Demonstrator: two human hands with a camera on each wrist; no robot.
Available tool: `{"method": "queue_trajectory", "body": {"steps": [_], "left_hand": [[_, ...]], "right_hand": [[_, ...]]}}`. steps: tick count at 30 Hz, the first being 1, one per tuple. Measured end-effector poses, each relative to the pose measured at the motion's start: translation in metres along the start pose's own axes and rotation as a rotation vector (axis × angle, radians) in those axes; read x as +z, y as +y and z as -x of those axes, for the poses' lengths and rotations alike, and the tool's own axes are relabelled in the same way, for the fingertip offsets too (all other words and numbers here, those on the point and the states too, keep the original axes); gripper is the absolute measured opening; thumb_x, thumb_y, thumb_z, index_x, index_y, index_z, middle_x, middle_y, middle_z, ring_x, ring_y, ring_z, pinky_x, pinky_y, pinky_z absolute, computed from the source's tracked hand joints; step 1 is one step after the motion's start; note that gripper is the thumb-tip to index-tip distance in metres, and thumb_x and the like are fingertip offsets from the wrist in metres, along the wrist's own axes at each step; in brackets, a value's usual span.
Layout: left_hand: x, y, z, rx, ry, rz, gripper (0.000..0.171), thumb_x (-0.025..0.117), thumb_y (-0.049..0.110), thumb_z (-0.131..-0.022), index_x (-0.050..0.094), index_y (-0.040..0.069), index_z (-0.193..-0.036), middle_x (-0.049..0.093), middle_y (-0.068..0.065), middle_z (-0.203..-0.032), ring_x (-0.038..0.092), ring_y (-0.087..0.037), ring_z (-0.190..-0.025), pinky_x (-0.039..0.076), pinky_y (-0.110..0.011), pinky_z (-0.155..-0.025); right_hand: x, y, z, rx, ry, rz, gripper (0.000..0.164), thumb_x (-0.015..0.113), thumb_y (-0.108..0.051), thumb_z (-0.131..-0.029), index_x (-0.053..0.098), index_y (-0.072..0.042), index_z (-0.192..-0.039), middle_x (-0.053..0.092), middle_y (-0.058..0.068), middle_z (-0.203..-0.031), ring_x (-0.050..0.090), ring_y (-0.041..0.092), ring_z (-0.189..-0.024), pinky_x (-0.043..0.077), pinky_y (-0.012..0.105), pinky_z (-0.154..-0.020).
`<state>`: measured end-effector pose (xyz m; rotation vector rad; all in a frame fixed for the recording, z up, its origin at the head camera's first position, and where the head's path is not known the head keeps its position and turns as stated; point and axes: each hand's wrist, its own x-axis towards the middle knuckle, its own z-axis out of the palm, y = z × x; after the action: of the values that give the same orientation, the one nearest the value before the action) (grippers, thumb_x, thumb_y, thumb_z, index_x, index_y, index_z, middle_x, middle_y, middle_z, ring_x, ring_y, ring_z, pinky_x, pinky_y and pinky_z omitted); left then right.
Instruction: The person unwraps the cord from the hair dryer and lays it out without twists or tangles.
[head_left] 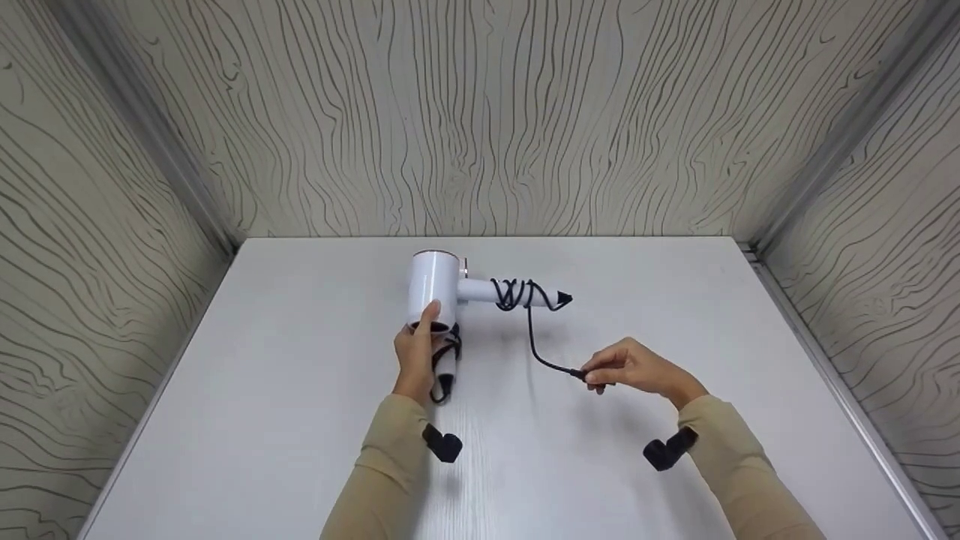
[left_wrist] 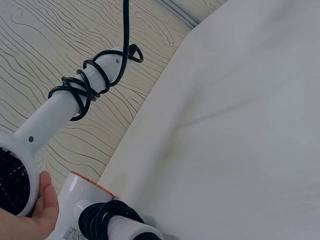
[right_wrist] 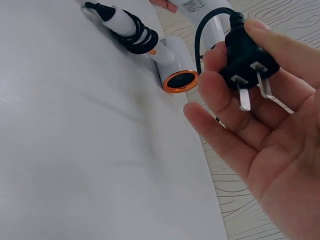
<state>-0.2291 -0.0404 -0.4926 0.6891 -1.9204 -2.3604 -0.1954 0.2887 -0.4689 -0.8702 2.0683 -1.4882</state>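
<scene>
My left hand (head_left: 415, 354) grips the white barrel of a hair dryer (head_left: 433, 281), thumb over one end, and holds it above the table. The dryer's handle (left_wrist: 50, 120) points to the right, with black cord (left_wrist: 82, 92) wound loosely round it. From the handle a loose length of cord (head_left: 534, 349) hangs down and runs to my right hand (head_left: 634, 367). There the thumb and fingers pinch the black two-pin plug (right_wrist: 248, 62), its metal prongs bare. A second white hair dryer (left_wrist: 82, 192), with an orange rim and its cord coiled round the handle, lies under the left hand.
Both dryers are over the far half of a white table (head_left: 300, 450). Behind it rises a wood-grain patterned wall (head_left: 480, 120), with similar panels at left and right. Grey metal rails (head_left: 142, 120) run along the corners.
</scene>
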Motion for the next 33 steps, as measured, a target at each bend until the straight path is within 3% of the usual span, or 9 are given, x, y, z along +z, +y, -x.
{"method": "queue_trajectory", "body": {"steps": [7, 9, 19, 23, 33], "left_hand": [[-0.002, 0.006, 0.001, -0.016, -0.008, 0.060, 0.068, 0.058, 0.049, -0.089, 0.048, -0.003, -0.131, 0.056, -0.016, -0.119, 0.059, -0.018, -0.097, 0.047, -0.044, -0.103], [-0.002, 0.008, 0.001, -0.013, -0.008, 0.075, 0.071, 0.058, 0.050, -0.089, 0.046, -0.004, -0.133, 0.054, -0.018, -0.124, 0.059, -0.020, -0.101, 0.046, -0.045, -0.105], [-0.001, 0.020, 0.004, 0.013, -0.076, 0.250, 0.072, 0.054, 0.042, -0.093, 0.033, -0.008, -0.142, 0.044, -0.023, -0.138, 0.050, -0.029, -0.124, 0.043, -0.043, -0.113], [0.000, 0.023, 0.006, 0.029, -0.095, 0.309, 0.070, 0.052, 0.038, -0.094, 0.032, -0.009, -0.141, 0.043, -0.025, -0.138, 0.050, -0.030, -0.124, 0.043, -0.046, -0.112], [-0.002, 0.026, 0.010, 0.027, -0.142, 0.320, 0.069, 0.048, 0.042, -0.095, 0.032, -0.006, -0.143, 0.042, -0.021, -0.137, 0.049, -0.027, -0.123, 0.041, -0.046, -0.114]], "right_hand": [[-0.005, 0.012, 0.005, 0.163, 0.009, 0.106, 0.024, 0.062, -0.009, -0.092, 0.068, 0.013, -0.101, 0.067, 0.032, -0.086, 0.063, 0.001, -0.072, 0.054, 0.019, -0.074], [-0.007, 0.016, 0.006, 0.195, 0.012, 0.130, 0.026, 0.062, -0.010, -0.092, 0.068, 0.013, -0.101, 0.065, 0.037, -0.088, 0.062, 0.001, -0.071, 0.054, 0.019, -0.073], [-0.017, 0.025, 0.014, 0.293, 0.031, 0.234, 0.028, 0.063, -0.010, -0.091, 0.067, 0.016, -0.099, 0.067, 0.035, -0.085, 0.061, 0.001, -0.067, 0.055, 0.022, -0.067], [-0.021, 0.026, 0.016, 0.340, 0.046, 0.293, 0.028, 0.064, -0.011, -0.090, 0.069, 0.015, -0.098, 0.069, 0.031, -0.084, 0.063, 0.006, -0.068, 0.056, 0.024, -0.067], [-0.024, 0.029, 0.016, 0.502, 0.158, 0.450, 0.020, 0.066, -0.009, -0.088, 0.072, 0.007, -0.098, 0.071, 0.023, -0.089, 0.061, 0.013, -0.073, 0.053, 0.026, -0.068]]}}
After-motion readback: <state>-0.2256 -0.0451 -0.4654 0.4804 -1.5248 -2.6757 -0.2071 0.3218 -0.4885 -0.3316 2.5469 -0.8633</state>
